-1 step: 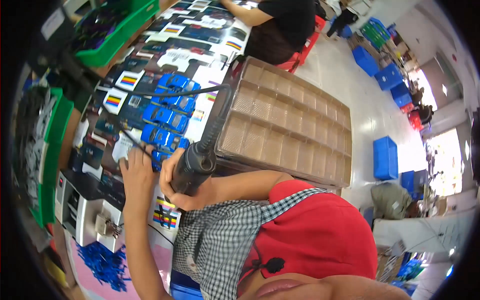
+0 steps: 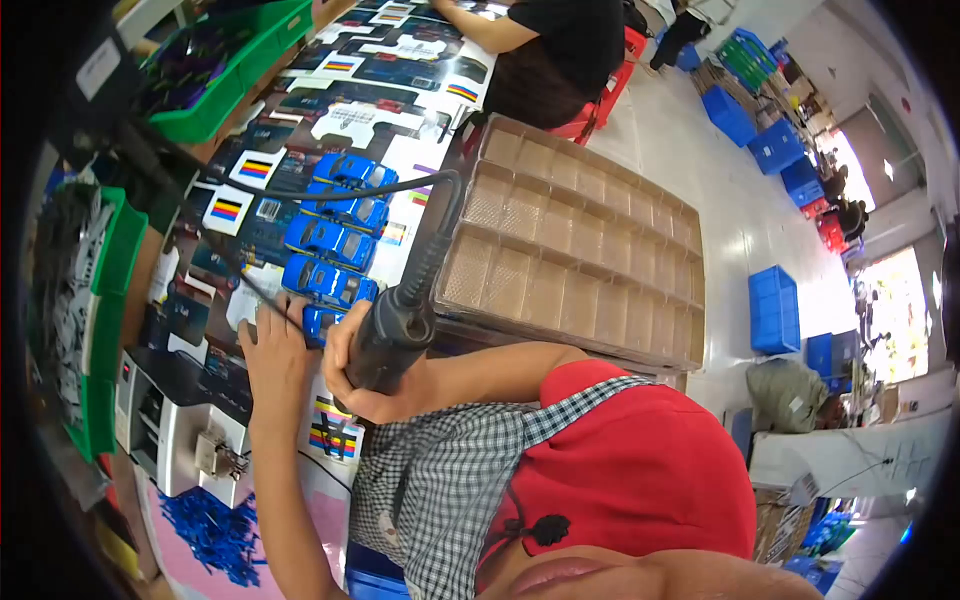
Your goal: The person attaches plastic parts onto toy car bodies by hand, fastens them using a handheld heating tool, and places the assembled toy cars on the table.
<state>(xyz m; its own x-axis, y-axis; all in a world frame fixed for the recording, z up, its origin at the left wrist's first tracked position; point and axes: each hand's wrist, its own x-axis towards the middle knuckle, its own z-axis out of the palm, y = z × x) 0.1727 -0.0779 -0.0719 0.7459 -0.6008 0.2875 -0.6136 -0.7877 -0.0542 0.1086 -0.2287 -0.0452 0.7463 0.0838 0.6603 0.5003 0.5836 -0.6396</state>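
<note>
Between both hands (image 2: 310,365), blue toy car (image 2: 322,320)

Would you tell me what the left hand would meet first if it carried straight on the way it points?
Probably the nearest blue toy car: the left hand points up the table at it, seemingly already touching.

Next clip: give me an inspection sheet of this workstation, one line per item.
Surface: worktable covered with printed cards.
Job's things: black electric screwdriver; row of blue toy cars; the nearest blue car lies under the hands.
Clutter: brown compartment trays, green bins, blue plastic parts, white box.
Hands: right hand wrapped around the screwdriver; left hand resting at the nearest blue car.
Cables: black cord runs from the screwdriver across the table.
Surroundings: another person seated further along; blue crates on the floor.
</note>
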